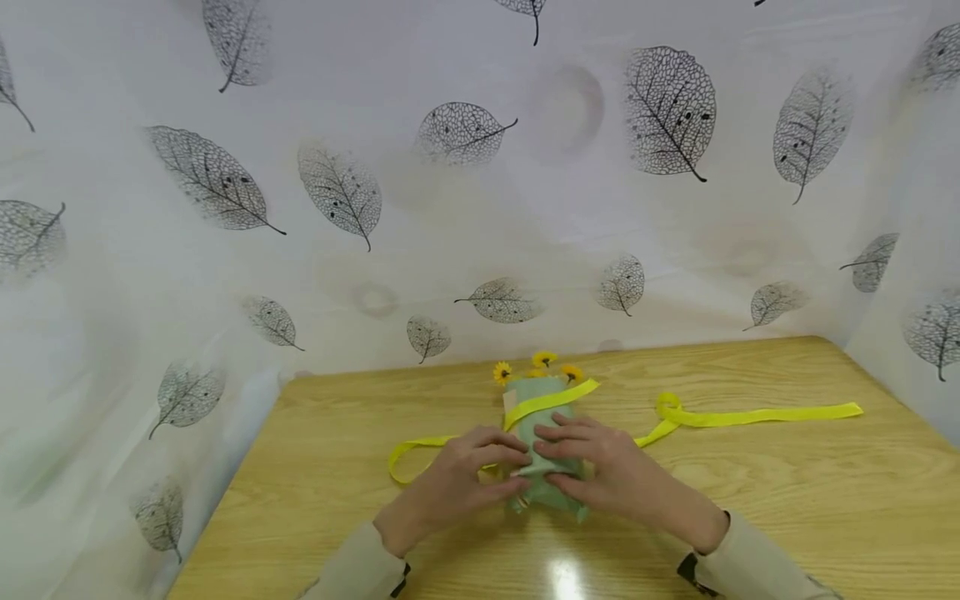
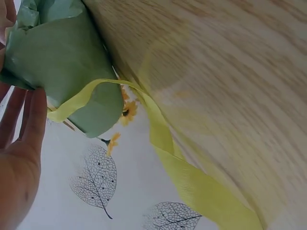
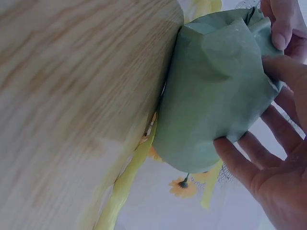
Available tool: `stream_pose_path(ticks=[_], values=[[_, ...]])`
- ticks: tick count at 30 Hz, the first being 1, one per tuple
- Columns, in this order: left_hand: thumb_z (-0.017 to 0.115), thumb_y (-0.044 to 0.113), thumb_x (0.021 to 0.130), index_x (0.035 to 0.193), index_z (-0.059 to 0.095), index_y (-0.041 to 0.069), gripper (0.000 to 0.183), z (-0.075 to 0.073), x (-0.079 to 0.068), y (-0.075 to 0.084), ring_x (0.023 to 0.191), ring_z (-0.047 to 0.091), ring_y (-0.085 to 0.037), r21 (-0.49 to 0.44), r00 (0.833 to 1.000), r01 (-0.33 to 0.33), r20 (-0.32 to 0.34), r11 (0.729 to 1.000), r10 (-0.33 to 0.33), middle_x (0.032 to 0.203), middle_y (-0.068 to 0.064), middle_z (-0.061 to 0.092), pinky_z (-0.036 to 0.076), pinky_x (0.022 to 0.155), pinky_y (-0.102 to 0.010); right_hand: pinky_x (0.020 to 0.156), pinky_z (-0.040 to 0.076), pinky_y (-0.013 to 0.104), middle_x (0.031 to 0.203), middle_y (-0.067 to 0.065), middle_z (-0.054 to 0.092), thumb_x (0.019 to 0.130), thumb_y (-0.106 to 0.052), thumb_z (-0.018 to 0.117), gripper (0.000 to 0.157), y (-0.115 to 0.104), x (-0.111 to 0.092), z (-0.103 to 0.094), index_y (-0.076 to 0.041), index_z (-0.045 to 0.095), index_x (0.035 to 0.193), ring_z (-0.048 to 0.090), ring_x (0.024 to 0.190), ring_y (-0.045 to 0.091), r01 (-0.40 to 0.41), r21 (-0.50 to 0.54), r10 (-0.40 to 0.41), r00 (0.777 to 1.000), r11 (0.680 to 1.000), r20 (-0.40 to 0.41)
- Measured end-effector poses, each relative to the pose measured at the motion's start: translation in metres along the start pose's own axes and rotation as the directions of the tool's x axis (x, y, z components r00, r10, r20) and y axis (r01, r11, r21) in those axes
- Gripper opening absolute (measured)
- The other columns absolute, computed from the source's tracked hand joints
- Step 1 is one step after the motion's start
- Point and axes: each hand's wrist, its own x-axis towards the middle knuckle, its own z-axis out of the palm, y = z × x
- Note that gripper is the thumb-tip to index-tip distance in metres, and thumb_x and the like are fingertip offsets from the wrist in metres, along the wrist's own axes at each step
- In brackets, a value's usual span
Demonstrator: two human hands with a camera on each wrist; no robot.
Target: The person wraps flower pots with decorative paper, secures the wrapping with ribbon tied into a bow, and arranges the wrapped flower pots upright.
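A bundle in pale green wrapping paper lies on the table, its yellow flowers poking out at the far end. Across its upper part runs a yellow ribbon. At the near left side, my left hand pinches the paper edge between fingers and thumb. My right hand grips the bundle from the right, with spread fingers over the top and the thumb at a fold, as the right wrist view shows. Crumpled paper gathers at the near end. The flower stems are hidden inside the wrap.
A wooden table carries everything. One ribbon end stretches out to the right with a loop in it, while another loop lies left of the bundle. Behind the table hangs a white cloth printed with dark leaves.
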Motion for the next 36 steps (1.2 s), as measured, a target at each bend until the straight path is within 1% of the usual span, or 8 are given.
stream_pose_path(ticks=[3,7,11,17,21,24,30,36], values=[[0.08,0.013,0.09,0.108,0.077,0.009,0.019,0.001,0.002,0.0,0.101,0.069,-0.014,0.01,1.0,-0.016,-0.015,1.0,0.016,0.113,-0.004,0.072,0.061,0.082,-0.026,0.094,0.058,0.053,0.127,0.009,0.073,0.084,-0.016,0.085,0.041,0.003,0.001,-0.004,-0.01,0.074,0.123,0.07,0.117,0.034,-0.027,0.061,0.027,1.0,0.998,-0.006],[0.08,0.013,0.09,0.104,0.076,0.008,0.015,0.001,0.004,0.0,0.094,0.069,-0.011,0.024,1.0,-0.02,-0.017,1.0,0.02,0.11,-0.003,0.071,0.06,0.078,-0.023,0.084,0.063,0.037,0.141,0.018,0.063,0.093,-0.014,0.076,0.04,0.009,0.003,-0.007,-0.004,0.067,0.131,0.073,0.108,0.026,-0.146,0.147,0.148,0.989,0.978,-0.007],[0.083,0.02,0.088,0.102,0.076,0.008,0.02,0.001,0.006,0.002,0.097,0.069,-0.011,0.044,1.0,-0.021,-0.014,0.999,0.022,0.112,-0.003,0.07,0.06,0.079,-0.023,0.072,0.062,0.023,0.146,0.026,0.055,0.097,-0.007,0.069,0.038,0.017,0.008,-0.007,0.003,0.063,0.134,0.076,0.096,0.024,-0.252,0.156,0.257,0.966,0.955,-0.014],[0.081,0.026,0.089,0.093,0.074,0.011,0.017,0.003,0.01,0.004,0.098,0.072,-0.014,0.1,0.998,-0.038,-0.045,0.994,0.042,0.118,-0.008,0.073,0.058,0.08,-0.018,0.066,0.059,0.02,0.112,0.015,0.073,0.097,-0.002,0.067,0.023,0.028,0.012,-0.004,0.0,0.074,0.119,0.072,0.08,0.013,-0.295,0.086,0.297,0.955,0.952,-0.011],[0.081,0.019,0.089,0.089,0.071,0.011,0.013,0.004,0.011,0.005,0.1,0.072,-0.015,0.155,0.998,-0.033,-0.045,0.987,0.041,0.115,-0.008,0.074,0.057,0.085,-0.018,0.066,0.058,0.017,0.096,0.004,0.071,0.096,-0.001,0.068,0.018,0.029,0.008,-0.001,-0.003,0.077,0.112,0.07,0.08,0.009,-0.355,0.122,0.357,0.934,0.927,-0.001],[0.08,0.015,0.088,0.099,0.071,0.01,0.015,0.003,0.012,0.005,0.09,0.068,-0.01,0.184,1.0,-0.006,-0.027,0.983,0.011,0.112,-0.004,0.073,0.056,0.078,-0.015,0.066,0.059,0.016,0.093,0.002,0.071,0.094,0.0,0.069,0.017,0.029,0.005,-0.002,-0.004,0.076,0.109,0.07,0.081,0.009,-0.386,0.146,0.391,0.92,0.911,-0.005],[0.081,0.017,0.085,0.116,0.076,0.016,0.031,0.002,0.013,0.008,0.083,0.058,-0.005,0.308,1.0,0.02,0.012,0.951,-0.025,0.103,0.004,0.068,0.046,0.071,-0.009,0.061,0.057,0.017,0.085,0.0,0.069,0.089,0.005,0.072,0.025,0.028,-0.003,-0.005,0.0,0.074,0.113,0.066,0.075,0.005,-0.37,0.101,0.373,0.928,0.924,-0.011],[0.08,0.033,0.09,0.116,0.076,0.018,0.03,0.004,0.012,0.012,0.097,0.062,-0.007,0.322,0.997,0.06,0.027,0.945,-0.073,0.11,0.004,0.068,0.052,0.082,-0.015,0.057,0.053,0.017,0.078,-0.01,0.062,0.083,0.008,0.075,0.02,0.026,-0.015,-0.015,-0.005,0.08,0.098,0.055,0.07,-0.005,-0.355,0.038,0.355,0.935,0.934,-0.009]])
